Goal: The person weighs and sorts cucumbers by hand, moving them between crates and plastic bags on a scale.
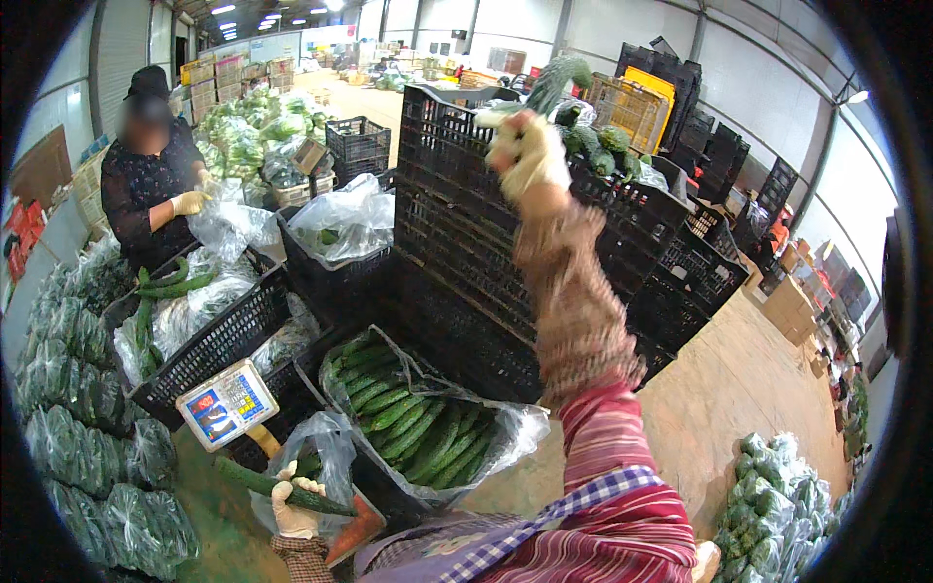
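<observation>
My gloved left hand (295,505) is closed around a long green cucumber (255,476), low in front of me. A clear plastic bag (330,449) hangs open beside that hand, against the cucumber. At the end of my outstretched arm, my gloved right hand (533,160) is raised over the stacked black crates, its fingers curled and somewhat smeared. From it rises a blurred, curved cucumber (556,83). Dark green cucumbers (603,151) lie in the top crate beside it. Between my arms, a crate lined with clear plastic (530,432) holds rows of cucumbers (418,428).
A digital scale display (228,403) stands near my left hand. Tall stacked black crates (457,214) rise ahead. Another person (151,185) handles plastic at the left, behind a crate (209,340). Bagged vegetables lie at far left (73,442) and on the floor at right (777,500).
</observation>
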`<state>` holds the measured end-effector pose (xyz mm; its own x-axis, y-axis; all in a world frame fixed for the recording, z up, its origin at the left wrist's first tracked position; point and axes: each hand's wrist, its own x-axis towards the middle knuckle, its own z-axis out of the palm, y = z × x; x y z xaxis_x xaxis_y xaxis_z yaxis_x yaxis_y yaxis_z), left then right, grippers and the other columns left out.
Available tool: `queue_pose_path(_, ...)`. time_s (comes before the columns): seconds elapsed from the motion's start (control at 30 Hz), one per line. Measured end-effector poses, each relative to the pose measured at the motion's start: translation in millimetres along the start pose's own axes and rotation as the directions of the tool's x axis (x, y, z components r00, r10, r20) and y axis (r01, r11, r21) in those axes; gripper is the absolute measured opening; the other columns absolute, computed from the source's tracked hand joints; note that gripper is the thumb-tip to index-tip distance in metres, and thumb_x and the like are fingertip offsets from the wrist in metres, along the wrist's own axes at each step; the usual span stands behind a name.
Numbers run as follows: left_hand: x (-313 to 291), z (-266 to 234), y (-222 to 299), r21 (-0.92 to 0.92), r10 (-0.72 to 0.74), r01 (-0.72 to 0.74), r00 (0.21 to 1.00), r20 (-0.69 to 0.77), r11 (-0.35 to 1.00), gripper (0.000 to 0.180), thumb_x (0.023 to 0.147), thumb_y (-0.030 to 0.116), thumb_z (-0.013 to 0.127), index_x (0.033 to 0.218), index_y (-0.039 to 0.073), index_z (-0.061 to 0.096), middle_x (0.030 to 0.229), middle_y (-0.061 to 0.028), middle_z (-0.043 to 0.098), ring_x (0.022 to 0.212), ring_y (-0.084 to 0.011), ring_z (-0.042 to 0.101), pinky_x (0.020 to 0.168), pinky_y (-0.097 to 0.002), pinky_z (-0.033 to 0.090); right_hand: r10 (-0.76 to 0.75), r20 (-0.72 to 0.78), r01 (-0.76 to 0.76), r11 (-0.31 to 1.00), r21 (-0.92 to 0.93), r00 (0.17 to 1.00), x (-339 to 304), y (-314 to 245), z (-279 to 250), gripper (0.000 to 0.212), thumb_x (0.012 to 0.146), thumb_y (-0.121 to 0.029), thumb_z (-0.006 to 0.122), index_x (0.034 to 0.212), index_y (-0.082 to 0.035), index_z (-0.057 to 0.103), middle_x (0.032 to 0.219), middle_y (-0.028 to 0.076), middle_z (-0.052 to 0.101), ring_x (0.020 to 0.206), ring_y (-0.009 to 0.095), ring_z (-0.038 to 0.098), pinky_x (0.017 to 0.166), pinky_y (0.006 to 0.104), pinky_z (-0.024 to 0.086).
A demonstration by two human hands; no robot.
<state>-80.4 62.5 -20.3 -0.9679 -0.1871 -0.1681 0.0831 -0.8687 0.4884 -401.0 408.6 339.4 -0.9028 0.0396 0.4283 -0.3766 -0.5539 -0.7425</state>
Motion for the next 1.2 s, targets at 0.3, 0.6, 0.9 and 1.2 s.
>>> queue_pose_path(0.3, 3, 24, 1, 0.435, 0.106, -0.007, 0.973, -0.204, 0.901, 0.042, 0.073, 0.004, 0.060, 0.113, -0.002, 0.048, 0.075, -0.0082, 0.058, 0.066, -0.0174, 0.056, 0.066, -0.0293, 0.046, -0.405, 0.304, 0.371, 0.098, -0.923, 0.862, -80, 71, -44, 0.037, 0.084, -0.034, 0.055, 0.102, -0.001, 0.056, 0.093, 0.015, 0.059, 0.083, 0.026, 0.060, 0.072, 0.0377, 0.049)
queue_pose_path(0.6, -19, -20, -42, 0.760, -0.067, 0.199, 0.977, -0.201, 0.619, 0.056, 0.070, -0.005, 0.065, 0.121, 0.002, 0.045, 0.108, -0.0066, 0.056, 0.097, -0.0155, 0.056, 0.082, -0.0295, 0.047, 0.929, 0.167, -0.678, 0.357, -0.643, 0.330, -398, 332, 49, 0.050, 0.068, -0.019, 0.073, 0.110, 0.001, 0.057, 0.093, 0.010, 0.064, 0.080, 0.019, 0.060, 0.073, 0.0311, 0.049)
queue_pose_path(0.9, -54, 8, 47, 0.566, 0.073, 0.163, 0.926, -0.371, 0.808, 0.076, 0.076, 0.017, 0.062, 0.139, 0.006, 0.021, 0.076, -0.0099, 0.060, 0.052, -0.0076, 0.052, 0.047, -0.0182, 0.044, 0.821, -0.077, -0.067, -0.047, -0.997, 0.566, -279, 302, -128, 0.049, 0.065, -0.011, 0.065, 0.113, -0.009, 0.056, 0.096, 0.017, 0.063, 0.087, 0.028, 0.062, 0.076, 0.0357, 0.050)
queue_pose_path(1.2, -76, 18, 79, 0.637, 0.221, 0.130, 0.870, -0.441, 0.760, 0.076, 0.080, 0.012, 0.058, 0.139, -0.003, 0.012, 0.051, 0.0051, 0.039, 0.042, -0.0017, 0.034, 0.040, -0.0116, 0.027, 0.984, 0.142, 0.718, 0.022, -0.696, 0.108, -356, 363, -199, 0.101, 0.068, -0.016, 0.071, 0.143, -0.012, 0.003, 0.121, 0.009, 0.048, 0.116, 0.028, 0.042, 0.102, 0.0420, 0.030)
